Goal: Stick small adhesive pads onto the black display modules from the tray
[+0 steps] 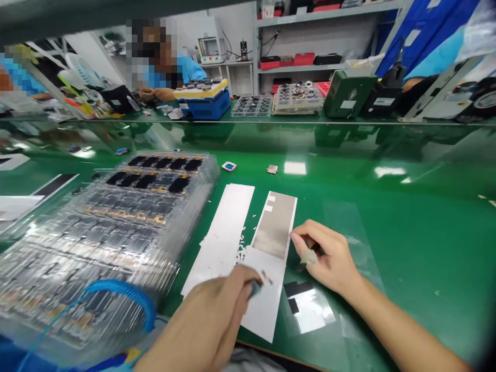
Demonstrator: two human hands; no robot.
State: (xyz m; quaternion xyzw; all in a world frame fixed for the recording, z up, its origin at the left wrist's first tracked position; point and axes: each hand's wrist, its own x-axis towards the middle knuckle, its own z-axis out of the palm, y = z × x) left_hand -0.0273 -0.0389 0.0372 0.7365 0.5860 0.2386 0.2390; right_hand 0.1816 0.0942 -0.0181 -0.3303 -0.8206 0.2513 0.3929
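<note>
Along the left edge of the glossy green worktop (406, 232), a tall stack of clear plastic trays (108, 243) holds rows of black, gold-edged electronic parts, with a coiled blue cord (127, 305) against its near side. The left hand (209, 325) reaches in from the near edge, its fingers curled together and pinching a small blue object (254, 288) over a long white paper strip (220, 232), with white flecks scattered along the strip's right side. Just beside the strip lies a white backing sheet (263, 294) topped by a rectangular grey metallic foil (274, 225). The right hand (329, 258) sits just right of the foil, thumb and forefinger pressed together on a pale scrap (309, 257). Below that hand lies a piece of clear film with black patches (306, 305), and a larger clear plastic sheet (352, 248) lies to its upper right.
</note>
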